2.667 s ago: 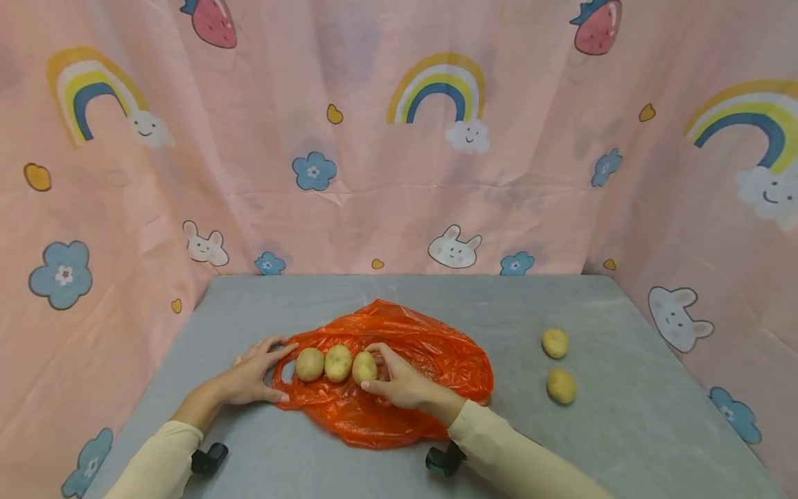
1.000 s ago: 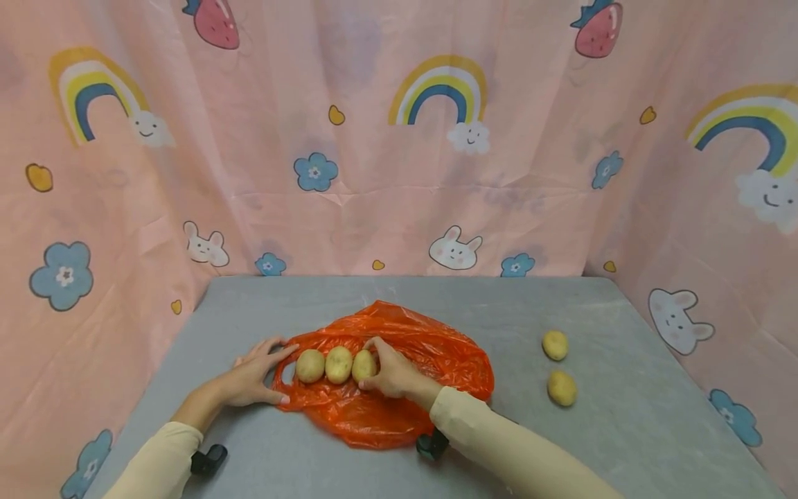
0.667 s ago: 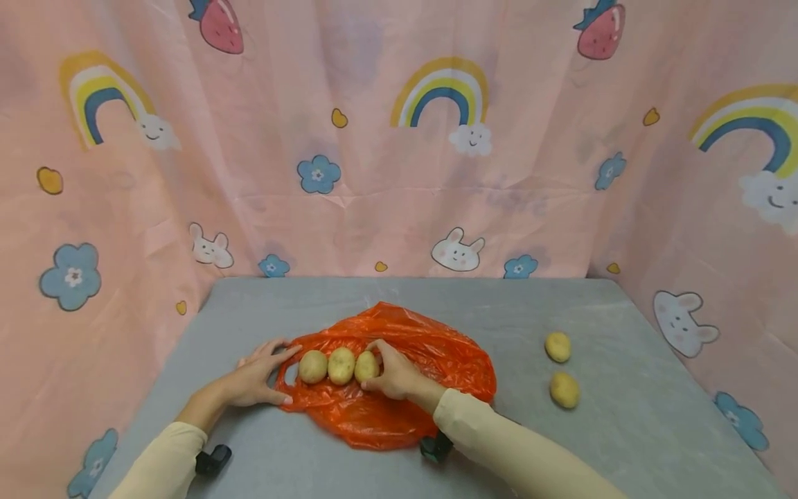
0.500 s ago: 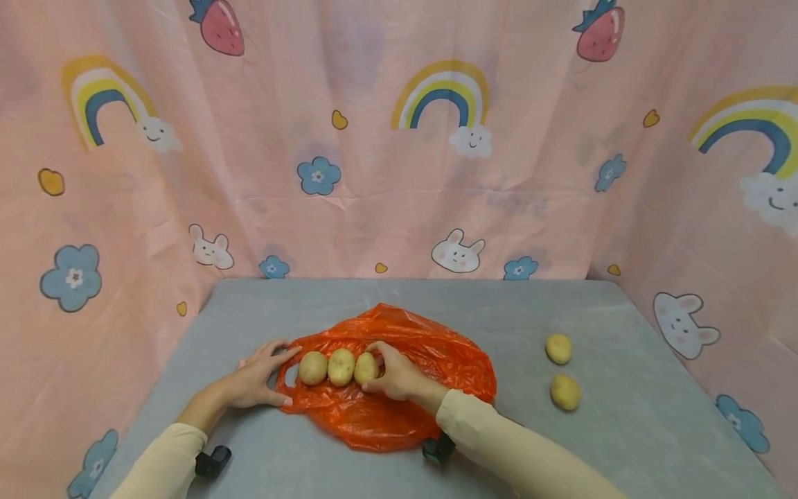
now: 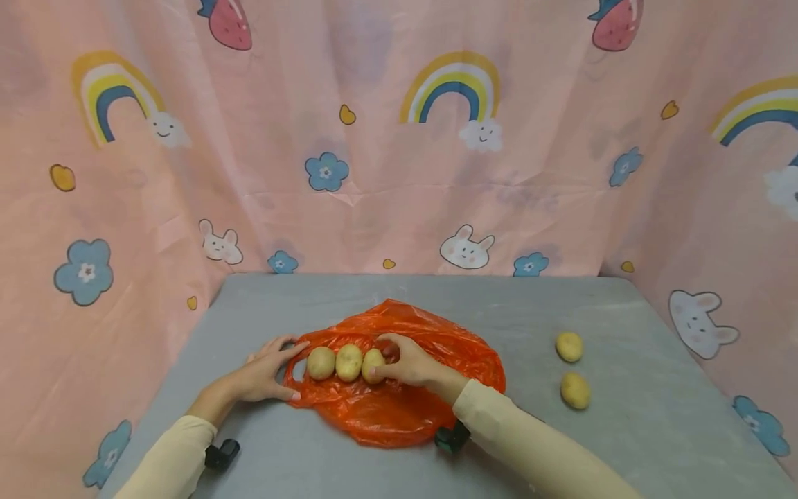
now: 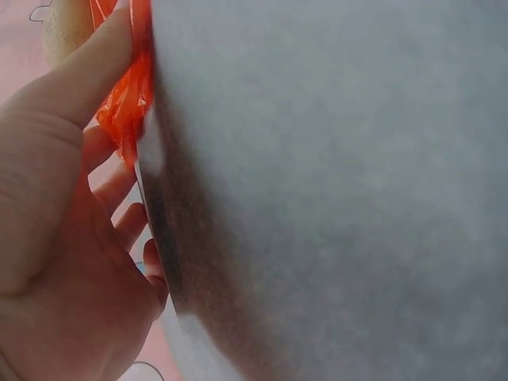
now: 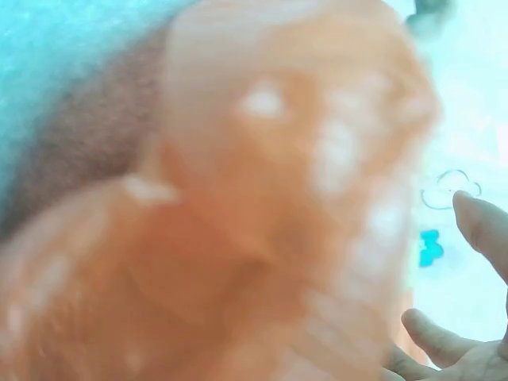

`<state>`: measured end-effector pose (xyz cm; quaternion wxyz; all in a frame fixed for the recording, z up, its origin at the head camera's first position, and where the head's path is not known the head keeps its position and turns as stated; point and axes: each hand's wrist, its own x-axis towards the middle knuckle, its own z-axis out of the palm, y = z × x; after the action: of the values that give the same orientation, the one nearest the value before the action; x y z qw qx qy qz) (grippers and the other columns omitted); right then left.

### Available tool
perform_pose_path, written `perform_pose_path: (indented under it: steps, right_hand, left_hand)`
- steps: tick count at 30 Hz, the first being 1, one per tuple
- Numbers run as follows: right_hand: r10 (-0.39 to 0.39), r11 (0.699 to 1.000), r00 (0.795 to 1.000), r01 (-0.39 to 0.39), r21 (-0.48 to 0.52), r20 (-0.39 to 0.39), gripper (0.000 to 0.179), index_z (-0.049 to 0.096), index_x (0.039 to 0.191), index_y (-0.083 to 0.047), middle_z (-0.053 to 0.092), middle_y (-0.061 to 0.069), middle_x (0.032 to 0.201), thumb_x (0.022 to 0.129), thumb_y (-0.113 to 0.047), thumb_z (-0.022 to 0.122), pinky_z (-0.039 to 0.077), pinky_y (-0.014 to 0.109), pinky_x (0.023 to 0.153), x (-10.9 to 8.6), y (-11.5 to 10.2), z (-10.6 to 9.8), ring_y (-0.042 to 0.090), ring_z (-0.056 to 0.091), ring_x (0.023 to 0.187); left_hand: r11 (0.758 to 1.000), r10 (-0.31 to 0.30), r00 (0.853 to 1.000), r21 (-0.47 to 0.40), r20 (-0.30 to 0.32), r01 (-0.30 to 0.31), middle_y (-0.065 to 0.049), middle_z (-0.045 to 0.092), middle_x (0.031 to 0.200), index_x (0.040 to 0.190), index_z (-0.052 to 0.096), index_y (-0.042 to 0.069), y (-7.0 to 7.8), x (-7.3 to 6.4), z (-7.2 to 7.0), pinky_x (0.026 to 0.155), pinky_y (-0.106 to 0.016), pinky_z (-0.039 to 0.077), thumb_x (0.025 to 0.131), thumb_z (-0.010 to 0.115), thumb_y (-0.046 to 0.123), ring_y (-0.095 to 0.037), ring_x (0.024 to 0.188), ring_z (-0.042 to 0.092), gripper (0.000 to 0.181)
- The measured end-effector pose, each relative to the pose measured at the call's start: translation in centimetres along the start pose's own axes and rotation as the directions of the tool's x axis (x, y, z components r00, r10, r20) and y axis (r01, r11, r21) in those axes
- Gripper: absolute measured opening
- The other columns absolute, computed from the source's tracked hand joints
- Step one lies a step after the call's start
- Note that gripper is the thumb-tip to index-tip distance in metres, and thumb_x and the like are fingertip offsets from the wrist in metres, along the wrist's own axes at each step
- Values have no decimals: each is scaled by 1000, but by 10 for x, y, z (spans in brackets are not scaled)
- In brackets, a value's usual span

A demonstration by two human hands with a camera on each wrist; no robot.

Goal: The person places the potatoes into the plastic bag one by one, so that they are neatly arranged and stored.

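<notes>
Three potatoes lie in a row on a flattened orange-red plastic bag (image 5: 399,416): a left potato (image 5: 321,363), a middle potato (image 5: 348,362) and a right potato (image 5: 373,366). My right hand (image 5: 414,362) is at the right potato, its thumb over that potato's right side and its index finger raised apart from it. In the right wrist view, blurred plastic covers most of the picture and the fingers (image 7: 480,226) stand spread. My left hand (image 5: 264,371) rests at the bag's left edge by the handle hole, fingers and thumb spread. Its thumb (image 6: 95,71) touches the plastic.
Two more potatoes sit apart on the right of the grey table (image 5: 654,430): a farther potato (image 5: 569,346) and a nearer potato (image 5: 575,390). A pink printed curtain (image 5: 399,222) hangs behind the table and along its sides.
My right hand has loosened from the right potato, its index finger lifting away and its thumb shifting over the side. The left hand stays at the bag's edge. The head view has shifted slightly.
</notes>
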<state>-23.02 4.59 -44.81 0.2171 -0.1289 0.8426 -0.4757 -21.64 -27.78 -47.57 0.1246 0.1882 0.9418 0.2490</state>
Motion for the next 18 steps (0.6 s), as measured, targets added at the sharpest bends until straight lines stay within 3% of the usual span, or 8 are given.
perform_pose_path:
  steps: [11,18]
  right_hand:
    - [57,998,998,-56,43,-20,64,52,146,-16,55,15,141,90,-32,77,55,40,85,-13,-2,-22,22,60,104]
    - [32,996,999,-29,88,-30,67,47,150,-14,52,18,145,92,-31,75,54,47,90,-26,-1,-43,26,60,112]
  left_hand:
    - [1000,-5,1000,11,1,5,-21,27,161,157,38,15,0,1,1,103,-82,19,77,86,43,-49,148,23,97]
    - [1000,-10,1000,7,3,10,-20,28,160,157,38,15,1,2,1,103,-82,19,77,86,42,-48,148,23,98]
